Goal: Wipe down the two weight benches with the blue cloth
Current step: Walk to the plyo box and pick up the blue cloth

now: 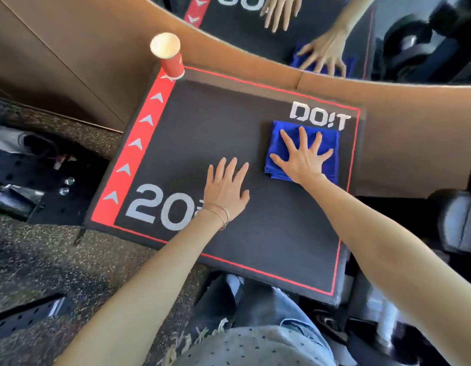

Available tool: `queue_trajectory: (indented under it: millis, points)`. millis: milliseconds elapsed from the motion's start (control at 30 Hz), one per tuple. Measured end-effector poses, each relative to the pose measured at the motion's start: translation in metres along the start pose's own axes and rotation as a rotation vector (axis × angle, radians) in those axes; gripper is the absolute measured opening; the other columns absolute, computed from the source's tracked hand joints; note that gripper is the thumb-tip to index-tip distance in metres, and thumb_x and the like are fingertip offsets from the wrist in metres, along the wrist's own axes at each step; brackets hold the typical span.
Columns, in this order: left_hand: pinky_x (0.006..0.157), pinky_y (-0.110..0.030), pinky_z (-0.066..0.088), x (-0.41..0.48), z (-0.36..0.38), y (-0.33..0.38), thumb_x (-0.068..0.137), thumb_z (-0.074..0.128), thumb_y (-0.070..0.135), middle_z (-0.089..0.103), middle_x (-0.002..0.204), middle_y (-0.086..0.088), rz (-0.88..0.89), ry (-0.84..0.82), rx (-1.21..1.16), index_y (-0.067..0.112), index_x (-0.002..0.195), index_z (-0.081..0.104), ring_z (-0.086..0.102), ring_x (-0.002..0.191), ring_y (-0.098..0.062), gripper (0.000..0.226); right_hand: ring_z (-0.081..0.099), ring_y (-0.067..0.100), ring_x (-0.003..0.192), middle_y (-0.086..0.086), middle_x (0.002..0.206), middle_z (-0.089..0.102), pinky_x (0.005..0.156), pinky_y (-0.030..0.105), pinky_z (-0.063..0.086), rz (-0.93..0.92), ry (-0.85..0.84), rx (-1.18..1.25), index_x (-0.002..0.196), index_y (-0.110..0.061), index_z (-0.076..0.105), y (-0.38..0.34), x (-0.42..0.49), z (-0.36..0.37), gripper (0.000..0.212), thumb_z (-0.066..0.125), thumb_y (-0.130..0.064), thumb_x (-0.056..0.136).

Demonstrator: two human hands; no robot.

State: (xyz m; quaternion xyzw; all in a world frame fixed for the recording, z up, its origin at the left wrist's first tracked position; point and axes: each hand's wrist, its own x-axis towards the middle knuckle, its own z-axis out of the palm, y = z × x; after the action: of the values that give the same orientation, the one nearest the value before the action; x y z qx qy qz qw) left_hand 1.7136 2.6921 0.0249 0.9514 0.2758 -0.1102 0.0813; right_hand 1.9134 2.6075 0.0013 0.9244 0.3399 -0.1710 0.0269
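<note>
A folded blue cloth lies on the far right of a black padded top with a red border, white "20" and "DO!T" lettering. My right hand presses flat on the cloth, fingers spread and straight. My left hand rests flat on the bare black surface to the left of the cloth, fingers straight, thin bangles at the wrist.
A red paper cup stands at the pad's far left corner. A tan wall with a mirror above it backs the pad and reflects both hands. Black perforated metal frames sit on the speckled floor at left.
</note>
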Motion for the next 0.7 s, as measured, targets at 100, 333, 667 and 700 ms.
queue_trajectory:
  millis: [100,333,667,700]
  points:
    - [0.118,-0.049,0.009,0.005,0.003,0.005,0.093,0.039,0.042,0.012,0.158,-0.004,-0.036,-0.018,0.008,0.026,0.151,0.012,0.006,0.146,-0.028,0.065,0.01,0.044,0.138,0.003,0.153,0.017,0.098,0.074,0.018,-0.018,0.086,0.006,0.14,-0.044,0.025,0.002,0.005,0.006,0.066,0.041,-0.069,0.082]
    - [0.118,-0.049,0.01,-0.009,0.014,0.02,0.093,0.04,0.04,0.013,0.158,-0.005,-0.064,-0.059,-0.002,0.025,0.151,0.013,0.007,0.146,-0.028,0.065,0.033,0.038,0.124,0.005,0.131,0.044,0.098,0.063,0.025,-0.11,0.282,0.1,0.124,-0.032,0.05,0.008,-0.022,0.022,0.048,0.052,-0.052,0.08]
    - [0.118,-0.048,0.009,-0.03,0.02,0.031,0.094,0.039,0.037,0.013,0.158,-0.005,-0.195,-0.052,-0.041,0.023,0.151,0.014,0.008,0.146,-0.027,0.063,0.036,0.043,0.123,0.006,0.137,0.044,0.084,0.059,0.032,-0.306,0.278,-0.064,0.129,-0.041,0.048,0.034,-0.025,0.022,0.052,0.052,-0.062,0.081]
    - [0.118,-0.047,0.008,-0.035,0.02,0.031,0.095,0.039,0.037,0.013,0.158,-0.005,-0.214,-0.051,-0.045,0.023,0.151,0.014,0.007,0.146,-0.027,0.063,0.04,0.043,0.117,0.007,0.132,0.048,0.079,0.054,0.034,-0.324,0.296,-0.066,0.125,-0.037,0.052,0.033,-0.023,0.022,0.049,0.053,-0.06,0.082]
